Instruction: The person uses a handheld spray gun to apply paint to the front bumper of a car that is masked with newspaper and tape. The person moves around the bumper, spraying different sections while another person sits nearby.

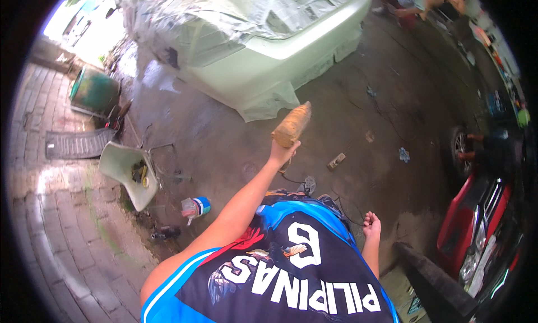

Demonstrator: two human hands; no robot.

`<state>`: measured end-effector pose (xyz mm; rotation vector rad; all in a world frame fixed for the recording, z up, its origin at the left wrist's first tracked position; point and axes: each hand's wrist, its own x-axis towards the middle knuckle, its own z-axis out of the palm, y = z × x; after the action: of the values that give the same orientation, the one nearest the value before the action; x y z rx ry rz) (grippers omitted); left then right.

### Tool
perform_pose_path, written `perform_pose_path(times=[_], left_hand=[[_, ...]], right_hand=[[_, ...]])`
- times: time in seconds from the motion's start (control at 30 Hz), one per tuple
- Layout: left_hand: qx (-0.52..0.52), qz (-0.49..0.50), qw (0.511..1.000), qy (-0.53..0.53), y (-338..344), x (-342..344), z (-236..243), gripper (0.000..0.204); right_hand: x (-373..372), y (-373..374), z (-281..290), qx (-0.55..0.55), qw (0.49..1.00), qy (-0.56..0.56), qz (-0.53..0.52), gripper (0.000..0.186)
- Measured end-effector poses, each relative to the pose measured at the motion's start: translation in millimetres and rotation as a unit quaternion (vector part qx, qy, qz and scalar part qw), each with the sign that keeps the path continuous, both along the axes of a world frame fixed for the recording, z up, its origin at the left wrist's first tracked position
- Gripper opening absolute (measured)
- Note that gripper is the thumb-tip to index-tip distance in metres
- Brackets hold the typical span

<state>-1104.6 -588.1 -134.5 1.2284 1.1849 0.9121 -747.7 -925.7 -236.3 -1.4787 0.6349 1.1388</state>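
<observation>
Taking the pale green car [263, 37], masked with paper and sheeting, as the landmark: far to its left a green drum [94, 90] stands at the edge of the brick paving, and below that, left of the car's front, an overturned pale chair [126, 174] lies on the concrete with small tools inside it. A small tin with a blue band [197, 206] sits on the floor just past the chair, well short of the car. Nearer the car's bumper, the left hand [282, 153] is raised at arm's length and grasps the lower end of a worn, tan sanding block [292, 124], which tilts up toward the bumper without touching it. Right of the car, low by the hip, the right hand [371, 224] is loosely clenched and empty. Farthest right of the car stands a red vehicle [482, 222].
</observation>
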Motion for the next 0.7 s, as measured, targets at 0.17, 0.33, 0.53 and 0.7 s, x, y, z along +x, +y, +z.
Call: perform_pose_path(times=[0.17,0.33,0.53,0.7], left_hand=[[-0.103,0.143,0.983,-0.047,-32.7,-69.4,26.6,0.011],[-0.1,0.376,0.918,-0.074,-52.2,-197.2,56.3,0.012],[0.005,0.547,0.825,-0.143,-36.9,-252.5,105.5,0.014],[0.11,0.399,0.909,0.044,-2.7,-281.4,109.2,0.009]], right_hand=[[-9.4,1.4,-13.0,0.019,0.999,0.027,0.023,0.022],[-33.9,-5.1,-33.2,-0.022,0.996,0.048,0.065,0.022],[-52.5,35.4,-32.1,-0.027,0.993,0.067,0.094,0.022],[-69.7,81.8,-3.5,-0.013,0.996,0.039,0.085,0.025]])
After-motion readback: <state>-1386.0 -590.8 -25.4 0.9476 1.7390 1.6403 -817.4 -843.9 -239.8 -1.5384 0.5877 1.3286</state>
